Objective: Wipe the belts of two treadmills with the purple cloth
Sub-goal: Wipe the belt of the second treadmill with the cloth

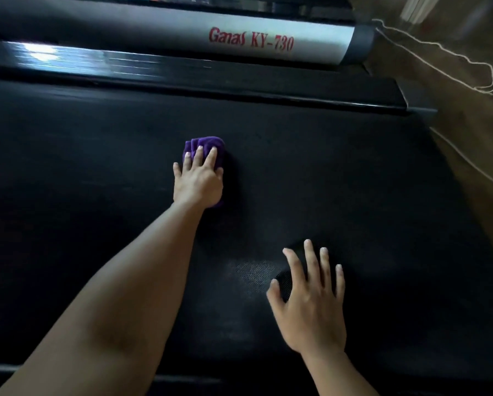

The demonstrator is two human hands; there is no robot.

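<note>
Left fingers [199, 155]: spread flat, pressing down on top of the purple cloth [208, 144]; not curled round it. The thumb sits off the cloth's near-left edge. Judged reason: a flat palm spreads pressure across the wad for a scrubbing stroke.

Left hand [198, 181]: palm down over the cloth, arm reaching well forward across the belt.

Purple cloth: bunched into a small wad, lying on the belt [96, 172] about mid-width, nearer the far edge. Most of it is hidden under the hand; folds show past the fingertips, and a sliver at the wrist side.

Right fingers [324, 267]: splayed, released, holding nothing. Whether they touch the belt or hover just above it cannot be told. Judged reason: a brace for the forward lean.

Right hand [311, 307]: palm down, near the lower edge of the belt, well apart from the cloth.

Belt: black, textured. A paler, dusty-looking patch [253, 275] lies just left of the right hand; judged not yet wiped.

Side rail [239, 81]: glossy black, along the far edge of the belt.

Grey bar [182, 32]: beyond the rail, lettered "Ganas KY-730" in red.

Floor [468, 110]: brown, at right, with a thin pale cord [454, 55] trailing over it.

Containers: none in view.

Second treadmill: cannot be identified here.
</note>
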